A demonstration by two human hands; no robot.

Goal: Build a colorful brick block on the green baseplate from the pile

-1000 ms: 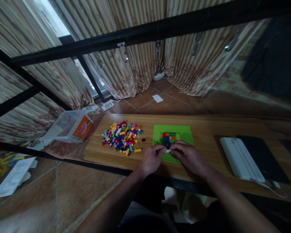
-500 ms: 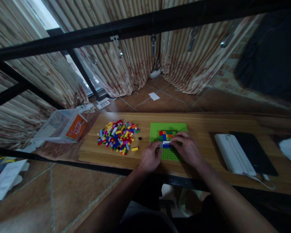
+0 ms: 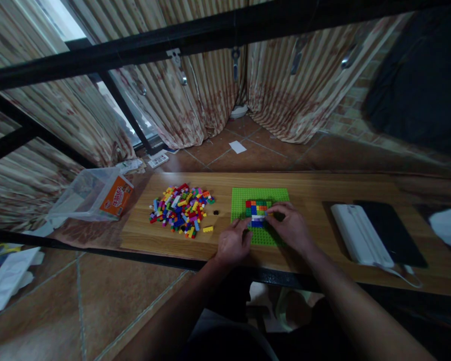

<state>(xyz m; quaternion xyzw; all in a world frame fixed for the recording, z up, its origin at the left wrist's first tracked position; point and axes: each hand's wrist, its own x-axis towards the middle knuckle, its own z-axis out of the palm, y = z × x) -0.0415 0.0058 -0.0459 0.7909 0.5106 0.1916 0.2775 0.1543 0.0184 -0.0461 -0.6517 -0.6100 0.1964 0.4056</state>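
Observation:
A green studded baseplate (image 3: 240,196) lies on the wooden tabletop. Joined toy building bricks (image 3: 256,206) form a multicoloured block on it, with red, blue, green and orange rows. A whitish-lilac brick (image 3: 258,218) runs across the block above a blue row. My left hand (image 3: 233,241) is closed, its fingertips pressed to the block's lower left side. My right hand (image 3: 290,224) pinches at the block's right side, beside the whitish brick's end. Whether a small separate piece sits between the right fingertips is too small to tell.
Left of the baseplate lies a heap of loose bricks (image 3: 180,210), with a yellow brick (image 3: 208,229) and a black piece (image 3: 215,212) apart from it. A clear plastic box (image 3: 93,193) stands beyond the table's left end. A white device (image 3: 361,235) with a cable lies right.
My right hand's fingertips have shifted slightly up along the block's right side, uncovering more of the bricks. My left hand stays at the left side. The view has moved a little.

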